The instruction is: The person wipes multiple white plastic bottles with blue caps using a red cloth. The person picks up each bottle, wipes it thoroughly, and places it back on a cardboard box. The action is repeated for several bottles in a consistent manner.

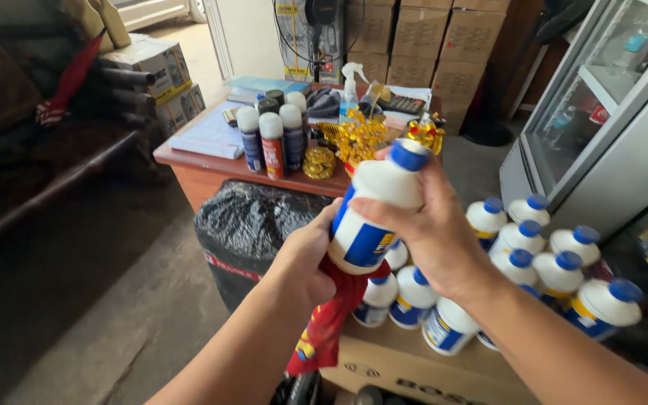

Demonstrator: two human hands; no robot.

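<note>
My right hand [438, 229] grips a white plastic bottle [373, 214] with a blue cap and a blue and yellow label, held tilted in mid-air. My left hand [309, 259] presses a red cloth [326, 322] against the bottle's base, and the cloth hangs down below my wrist. Under my hands several matching white bottles with blue caps [534, 266] lie and stand on a brown cardboard box [406, 371].
A black bin bag [253, 221] sits behind the box. A wooden desk [211, 169] holds spray cans [271, 139], gold ornaments [354, 139], papers and a spray bottle. A glass-door cabinet [601, 112] stands right, stacked cartons and a fan at the back, a dark bench left.
</note>
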